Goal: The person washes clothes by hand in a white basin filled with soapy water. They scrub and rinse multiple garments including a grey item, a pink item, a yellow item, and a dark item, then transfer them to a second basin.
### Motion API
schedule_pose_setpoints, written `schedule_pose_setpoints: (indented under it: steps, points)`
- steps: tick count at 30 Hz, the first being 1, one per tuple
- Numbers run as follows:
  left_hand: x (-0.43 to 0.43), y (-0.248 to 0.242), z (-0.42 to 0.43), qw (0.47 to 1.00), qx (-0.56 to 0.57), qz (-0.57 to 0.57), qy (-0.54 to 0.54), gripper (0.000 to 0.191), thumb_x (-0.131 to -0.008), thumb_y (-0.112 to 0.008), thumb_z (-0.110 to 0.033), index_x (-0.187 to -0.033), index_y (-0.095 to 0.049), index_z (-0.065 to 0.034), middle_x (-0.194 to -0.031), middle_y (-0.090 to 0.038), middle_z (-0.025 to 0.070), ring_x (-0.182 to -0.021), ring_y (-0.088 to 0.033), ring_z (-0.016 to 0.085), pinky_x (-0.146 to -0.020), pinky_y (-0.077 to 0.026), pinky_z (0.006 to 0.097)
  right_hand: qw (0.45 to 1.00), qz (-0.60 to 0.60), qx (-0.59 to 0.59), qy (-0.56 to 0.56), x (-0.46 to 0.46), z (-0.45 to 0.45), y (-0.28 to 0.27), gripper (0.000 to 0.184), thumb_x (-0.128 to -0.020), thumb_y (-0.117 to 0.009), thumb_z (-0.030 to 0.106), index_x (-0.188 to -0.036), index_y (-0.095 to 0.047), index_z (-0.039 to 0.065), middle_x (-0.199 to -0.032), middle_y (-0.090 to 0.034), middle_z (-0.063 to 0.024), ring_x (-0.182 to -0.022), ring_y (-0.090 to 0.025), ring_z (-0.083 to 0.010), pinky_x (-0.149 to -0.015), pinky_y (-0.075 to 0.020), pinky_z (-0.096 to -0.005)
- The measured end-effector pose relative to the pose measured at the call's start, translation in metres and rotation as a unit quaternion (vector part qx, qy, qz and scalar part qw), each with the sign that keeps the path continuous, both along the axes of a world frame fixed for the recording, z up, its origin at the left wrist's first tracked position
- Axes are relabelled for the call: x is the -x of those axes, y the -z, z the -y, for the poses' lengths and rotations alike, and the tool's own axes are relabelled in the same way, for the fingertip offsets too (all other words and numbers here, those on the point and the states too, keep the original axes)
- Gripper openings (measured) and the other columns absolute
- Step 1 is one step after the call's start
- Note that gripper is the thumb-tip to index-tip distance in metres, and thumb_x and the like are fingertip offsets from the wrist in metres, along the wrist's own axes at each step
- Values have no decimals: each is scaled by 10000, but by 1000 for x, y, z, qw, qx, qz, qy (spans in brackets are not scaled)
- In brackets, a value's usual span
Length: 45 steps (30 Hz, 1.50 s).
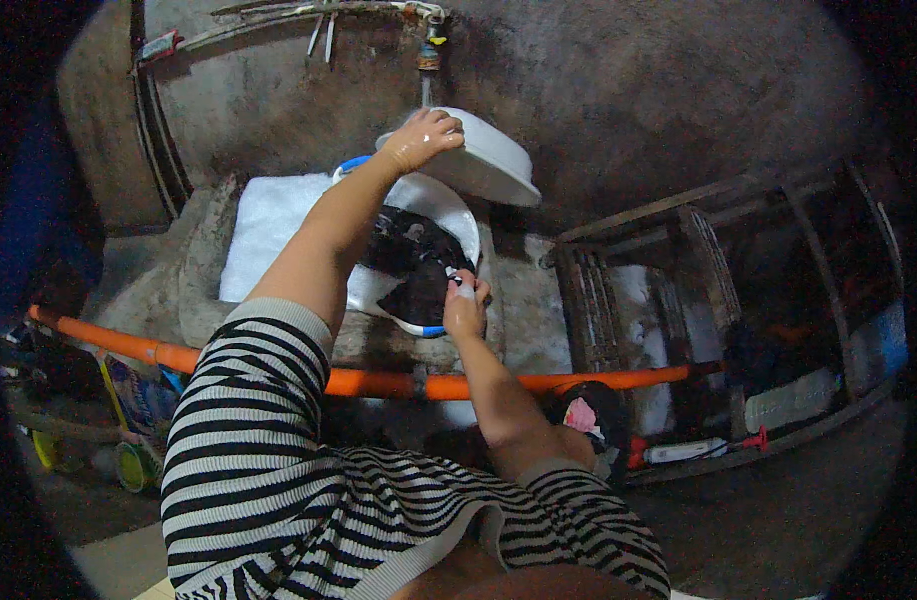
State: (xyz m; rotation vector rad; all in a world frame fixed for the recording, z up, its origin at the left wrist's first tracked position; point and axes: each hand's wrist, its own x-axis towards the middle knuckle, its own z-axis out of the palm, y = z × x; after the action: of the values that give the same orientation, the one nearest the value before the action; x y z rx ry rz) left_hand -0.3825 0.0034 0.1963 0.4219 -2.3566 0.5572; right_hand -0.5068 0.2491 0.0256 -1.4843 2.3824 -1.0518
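My left hand (422,141) grips the rim of a white plastic basin (496,161), which is tilted beneath a running tap (428,56). The hand looks wet. Below it, a larger white basin with blue handles (462,210) holds dark wet cloth (417,247). At this basin's near right edge is my right hand (466,304), its fingers curled beside the cloth. White patches like foam show on it. Whether it grips the cloth, the rim or both cannot be made out.
White foam-like sheet (271,225) lies left of the basins on a worn concrete ledge (203,277). An orange pipe (376,382) crosses in front of me. Wooden frames (706,255) stand to the right. A dark container (597,405) with pink cloth sits below the pipe.
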Motion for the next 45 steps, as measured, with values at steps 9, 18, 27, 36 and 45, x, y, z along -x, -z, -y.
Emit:
schedule_pose_setpoints:
  steps: [9, 18, 27, 36, 45]
  points:
    - [-19, 7, 10, 999, -21, 42, -7, 214, -803, -512, -113, -1016, -529, -131, -1238, -492, 90, -1161, -463, 335, -926, -440, 422, 1000, -9, -13, 0, 1, -4, 12, 277, -901, -508, 301, -1161, -459, 222, -1199, -401, -176, -1055, -468, -422, -837, -435, -493]
    - [-90, -44, 13, 983, 49, 157, -82, 267, -819, -498, -164, -1085, -501, -193, -1246, -495, 58, -1179, -453, 334, -873, -476, 418, 1000, -10, -18, -9, 2, 3, 14, 273, -901, -510, 297, -1160, -469, 220, -1191, -395, -178, -1063, -457, -412, -833, -437, -492]
    - [-141, -79, -2, 981, 92, 151, -85, 223, -810, -521, -128, -1028, -505, -174, -1207, -520, 45, -1170, -472, 297, -835, -511, 376, 996, 12, -90, 0, -2, -1, -4, 306, -907, -483, 319, -1204, -458, 250, -1243, -370, -157, -1080, -458, -407, -865, -422, -497]
    - [-338, -39, -50, 947, -3, 92, -307, 242, -805, -505, -116, -1047, -526, -117, -1258, -498, 72, -1189, -444, 314, -957, -426, 394, 992, 110, 51, -29, 8, 11, 23, 288, -867, -568, 227, -1140, -546, 140, -1200, -409, -137, -1075, -477, -317, -907, -399, -400]
    - [-462, 103, -106, 605, -115, -587, -526, 265, -821, -499, -75, -1082, -470, -39, -1101, -543, 198, -1051, -539, 351, -883, -456, 407, 998, -56, -13, -18, 8, 11, 19, 289, -910, -492, 281, -1162, -493, 140, -1146, -423, -183, -992, -501, -365, -863, -418, -441]
